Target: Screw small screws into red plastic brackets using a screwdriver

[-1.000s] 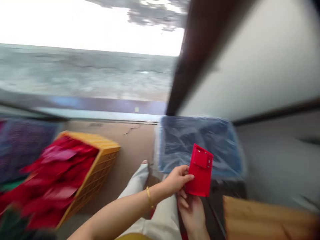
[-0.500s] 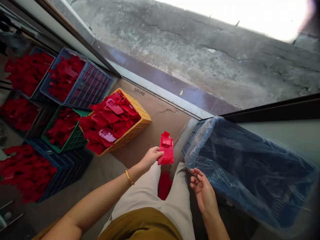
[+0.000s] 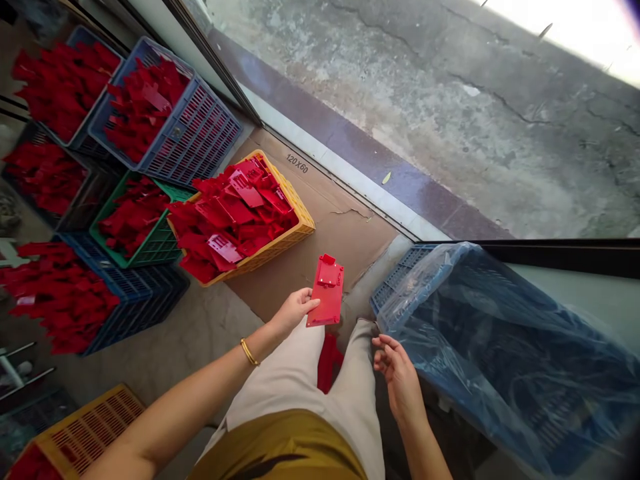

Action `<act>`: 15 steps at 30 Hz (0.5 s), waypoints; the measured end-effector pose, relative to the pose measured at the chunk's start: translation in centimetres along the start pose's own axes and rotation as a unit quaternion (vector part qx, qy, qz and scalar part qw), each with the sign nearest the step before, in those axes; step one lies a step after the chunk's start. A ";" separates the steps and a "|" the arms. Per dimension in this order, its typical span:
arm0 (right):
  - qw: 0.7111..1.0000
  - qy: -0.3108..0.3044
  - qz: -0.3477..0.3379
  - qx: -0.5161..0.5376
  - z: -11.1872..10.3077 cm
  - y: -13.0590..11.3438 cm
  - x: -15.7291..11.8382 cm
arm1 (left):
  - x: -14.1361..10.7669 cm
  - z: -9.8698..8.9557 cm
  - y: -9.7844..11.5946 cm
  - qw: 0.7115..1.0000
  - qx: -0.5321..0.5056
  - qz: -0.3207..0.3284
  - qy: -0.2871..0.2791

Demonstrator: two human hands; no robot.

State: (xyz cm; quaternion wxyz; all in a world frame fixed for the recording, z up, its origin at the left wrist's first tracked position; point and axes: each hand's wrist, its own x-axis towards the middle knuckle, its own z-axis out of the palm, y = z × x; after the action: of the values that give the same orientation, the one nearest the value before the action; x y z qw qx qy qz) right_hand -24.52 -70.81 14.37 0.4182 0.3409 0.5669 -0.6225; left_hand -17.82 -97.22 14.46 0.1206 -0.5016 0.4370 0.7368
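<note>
A flat red plastic part (image 3: 327,293) with a small raised piece near its far end is pinched at its left edge by my left hand (image 3: 295,312). Its broad face is turned up toward me. My right hand (image 3: 397,377) hangs to the right of the part, fingers loosely curled and apart, touching nothing. Between my legs, more red material (image 3: 329,363) shows below the part. Ahead and left, a yellow crate (image 3: 285,243) is heaped with similar red pieces (image 3: 240,213).
Left, blue crates (image 3: 200,133) and a green crate (image 3: 160,250) hold red pieces. Another yellow crate (image 3: 95,427) is at lower left. A blue crate with a clear plastic liner (image 3: 500,327) stands right. Flattened cardboard (image 3: 345,233) lies ahead, beside the door track (image 3: 340,180).
The red part in my left hand has turned, showing more of its flat face. The view has shifted, bringing the lower-left yellow crate into sight. My right hand stays free.
</note>
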 end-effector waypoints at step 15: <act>0.999 0.018 0.023 -0.045 0.2 2.6 1.4 | 2.3 -4.8 -2.2 0.993 0.022 -0.008 0.115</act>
State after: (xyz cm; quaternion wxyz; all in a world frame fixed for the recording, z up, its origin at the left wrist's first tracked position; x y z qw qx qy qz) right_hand -22.72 -71.25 12.00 0.4368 0.3461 0.5938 -0.5803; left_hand -14.58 -100.20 10.80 0.0869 -0.5838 0.4596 0.6636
